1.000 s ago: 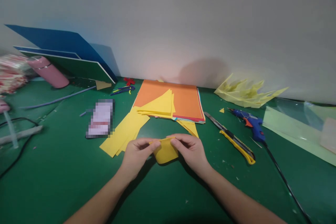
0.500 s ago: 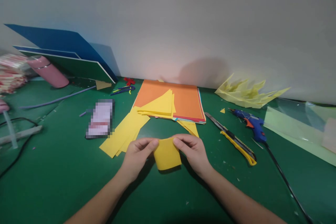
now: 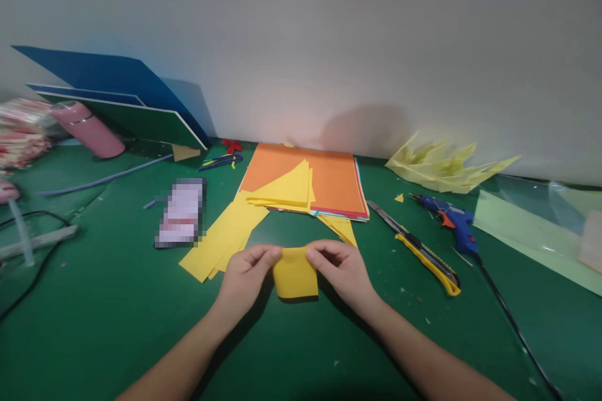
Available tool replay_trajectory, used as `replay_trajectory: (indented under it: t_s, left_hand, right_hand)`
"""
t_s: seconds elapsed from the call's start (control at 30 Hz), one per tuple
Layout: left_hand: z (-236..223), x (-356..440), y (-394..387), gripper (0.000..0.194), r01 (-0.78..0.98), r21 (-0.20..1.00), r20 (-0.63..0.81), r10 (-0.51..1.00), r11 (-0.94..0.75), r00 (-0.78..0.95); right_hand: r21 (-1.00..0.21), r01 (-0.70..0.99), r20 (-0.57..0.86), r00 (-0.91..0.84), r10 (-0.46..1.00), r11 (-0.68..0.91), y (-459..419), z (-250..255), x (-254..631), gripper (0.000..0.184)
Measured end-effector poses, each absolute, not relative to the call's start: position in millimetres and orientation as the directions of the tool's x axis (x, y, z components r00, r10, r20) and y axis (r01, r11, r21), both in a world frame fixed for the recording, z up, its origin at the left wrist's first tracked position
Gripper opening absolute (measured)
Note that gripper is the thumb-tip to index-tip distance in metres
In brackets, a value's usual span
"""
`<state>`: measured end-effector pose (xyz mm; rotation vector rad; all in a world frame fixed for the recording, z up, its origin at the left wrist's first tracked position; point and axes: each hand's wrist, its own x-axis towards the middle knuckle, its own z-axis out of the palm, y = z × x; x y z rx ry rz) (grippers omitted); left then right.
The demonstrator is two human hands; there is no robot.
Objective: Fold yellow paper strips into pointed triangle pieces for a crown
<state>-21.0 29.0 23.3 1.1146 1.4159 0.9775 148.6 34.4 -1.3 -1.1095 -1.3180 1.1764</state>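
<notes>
A small, roughly square piece of yellow paper (image 3: 296, 276) hangs between my hands, its lower edge slightly curved. My left hand (image 3: 247, 279) pinches its upper left corner between thumb and fingers. At the upper right corner, my right hand (image 3: 345, 272) grips it the same way. Just beyond my hands, yellow paper strips (image 3: 219, 241) lie fanned on the left. Cut yellow triangles (image 3: 286, 188) rest on a stack of coloured sheets with orange (image 3: 332, 178) on top. More yellow pieces (image 3: 342, 229) stick out under the stack's front edge.
On the right lie a yellow utility knife (image 3: 426, 260) with its blade out and a blue glue gun (image 3: 454, 219) with a cord. A spiky pale-yellow paper piece (image 3: 449, 169) stands behind. A blurred phone (image 3: 181, 212), a pink bottle (image 3: 91, 131) and leaning boards (image 3: 141, 119) are left.
The yellow paper has turned a little and shifted slightly left, so its lower edge now lies more level. Both hands keep their pinch; the right has moved slightly left.
</notes>
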Motion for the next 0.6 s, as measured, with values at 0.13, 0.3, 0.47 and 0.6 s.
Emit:
replay_trajectory:
  t_s: [0.13,0.3,0.47,0.6]
  left_hand:
    - [23.1,-20.8,28.4,0.035,0.132,0.965,-0.230,0.973,0.227,0.004]
    - [24.2,-19.7,28.4,0.038,0.111,0.966,-0.243,0.968,0.235,0.062]
    - [27.4,-18.0,28.5,0.023,0.120,0.956,-0.282,0.953,0.268,0.113]
    - [28.6,-17.8,28.2,0.019,0.168,0.953,-0.264,0.963,0.253,0.048]
  right_hand:
    - [-0.991,0.059,0.114,-0.059,0.992,0.118,34.0,-1.0,148.5,0.021]
    - [-0.989,0.057,0.138,-0.004,0.990,0.138,34.9,0.5,149.9,0.019]
    - [-0.991,0.045,0.133,0.100,0.986,0.129,37.2,1.3,152.4,0.017]
    - [-0.991,0.035,0.134,0.115,0.984,0.131,36.3,1.8,151.1,0.015]
